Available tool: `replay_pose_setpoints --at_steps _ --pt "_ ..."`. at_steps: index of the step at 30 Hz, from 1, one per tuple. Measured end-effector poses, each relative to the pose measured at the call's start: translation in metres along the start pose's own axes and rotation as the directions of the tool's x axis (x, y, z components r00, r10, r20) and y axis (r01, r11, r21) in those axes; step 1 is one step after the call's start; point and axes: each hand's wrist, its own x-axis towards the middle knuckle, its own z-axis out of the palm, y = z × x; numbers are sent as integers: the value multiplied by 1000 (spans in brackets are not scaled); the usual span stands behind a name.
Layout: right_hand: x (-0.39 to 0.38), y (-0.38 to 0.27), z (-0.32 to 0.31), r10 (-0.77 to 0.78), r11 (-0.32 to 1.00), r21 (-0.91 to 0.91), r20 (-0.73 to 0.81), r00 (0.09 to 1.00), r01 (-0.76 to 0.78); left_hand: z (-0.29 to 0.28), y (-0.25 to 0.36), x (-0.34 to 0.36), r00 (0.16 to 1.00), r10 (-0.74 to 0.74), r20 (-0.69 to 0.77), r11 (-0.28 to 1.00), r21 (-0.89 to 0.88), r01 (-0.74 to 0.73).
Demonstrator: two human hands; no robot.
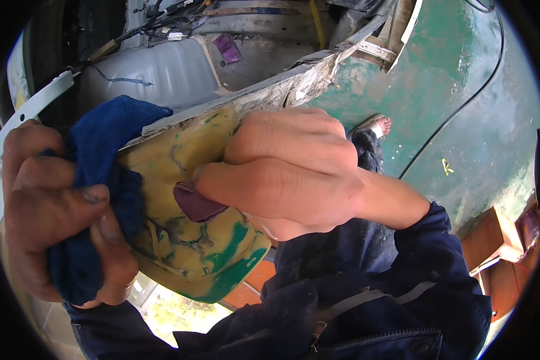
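Bunched in my left hand (48, 210) is a blue cloth (111, 129), its fingers and thumb closed round it. My right hand (288, 174) pinches a folded piece of dark purple sandpaper (198, 205) between thumb and fingers. Between the two hands, a curved vehicle body panel (201, 144) shows yellowish filler with patches of green paint. The sandpaper is over this panel, close to its surface; whether it touches cannot be made out. The back of my right hand hides part of the panel.
Past the panel runs a rough, peeling body edge (306, 78). Inside the stripped body are a grey moulded surface (162, 75), loose wiring (162, 18) and a purple sheet (227, 49). A black cable (456, 114) crosses the green floor (426, 78). Orange boxes (486, 240) stand at right.
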Motion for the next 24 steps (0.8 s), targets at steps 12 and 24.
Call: replay_pose_setpoints --at_steps 12,24 --pt "36 -55 -63 434 897 -69 336 836 -438 6 2 2 999 -11 -49 1000 26 12" --pt "20 -74 -70 465 804 101 507 726 -586 2 -2 9 999 27 -19 999 28 -27"
